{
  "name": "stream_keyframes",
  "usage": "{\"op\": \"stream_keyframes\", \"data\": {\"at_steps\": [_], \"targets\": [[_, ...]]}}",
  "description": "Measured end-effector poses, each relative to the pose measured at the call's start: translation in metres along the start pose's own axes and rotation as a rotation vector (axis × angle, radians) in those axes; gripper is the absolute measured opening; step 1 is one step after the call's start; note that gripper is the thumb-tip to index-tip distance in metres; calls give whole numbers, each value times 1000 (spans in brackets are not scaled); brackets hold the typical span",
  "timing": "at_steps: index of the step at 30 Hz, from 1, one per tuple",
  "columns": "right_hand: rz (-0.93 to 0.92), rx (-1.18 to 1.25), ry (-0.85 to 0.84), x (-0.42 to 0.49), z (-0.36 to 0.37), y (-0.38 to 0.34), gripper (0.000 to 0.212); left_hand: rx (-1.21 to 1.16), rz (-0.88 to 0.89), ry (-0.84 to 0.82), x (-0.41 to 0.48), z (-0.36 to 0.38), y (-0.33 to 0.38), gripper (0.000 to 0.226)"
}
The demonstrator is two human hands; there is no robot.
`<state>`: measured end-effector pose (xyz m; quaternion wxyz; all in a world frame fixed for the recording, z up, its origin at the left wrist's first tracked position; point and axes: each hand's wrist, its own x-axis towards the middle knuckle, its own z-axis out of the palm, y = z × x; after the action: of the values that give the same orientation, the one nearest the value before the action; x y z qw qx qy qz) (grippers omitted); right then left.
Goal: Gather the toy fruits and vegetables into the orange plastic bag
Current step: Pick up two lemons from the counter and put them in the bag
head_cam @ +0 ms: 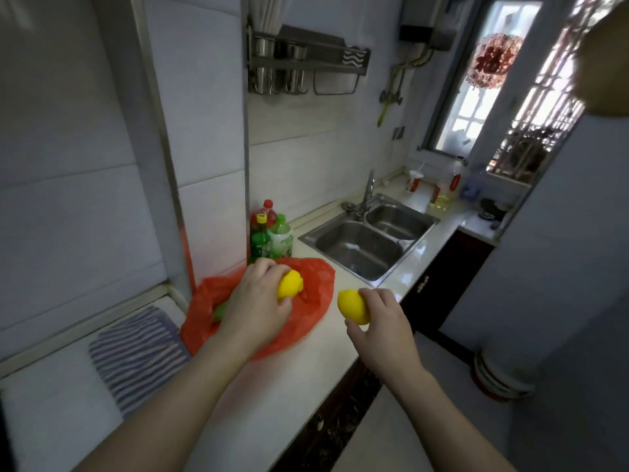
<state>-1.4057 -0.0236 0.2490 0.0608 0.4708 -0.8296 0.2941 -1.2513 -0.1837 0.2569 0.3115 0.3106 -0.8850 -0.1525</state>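
Striped cloth [136, 356] lies at the near left of the white counter [289, 396]. Right of it we see the orange plastic bag [306, 321] (something green [220, 311] shows inside). Our left hand [255, 308] is above it, fingers curled around a yellow toy lemon [289, 283]. Further right, beside the bag, our right hand [377, 328] grips a second yellow lemon [352, 305].

Bag [306, 311] on counter [289, 386], left of sink [360, 250]

home kitchen, double sink [357, 248], countertop [306, 386]
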Motion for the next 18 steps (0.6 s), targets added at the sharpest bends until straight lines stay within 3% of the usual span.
{"op": "stream_keyframes", "data": {"at_steps": [8,18], "targets": [[-109,93,-15,96,32,45,45,84,-116,50,63,35,-6,43],[-271,210,-207,204,74,93,47,182,-351,71,123,87,-5,46]]}}
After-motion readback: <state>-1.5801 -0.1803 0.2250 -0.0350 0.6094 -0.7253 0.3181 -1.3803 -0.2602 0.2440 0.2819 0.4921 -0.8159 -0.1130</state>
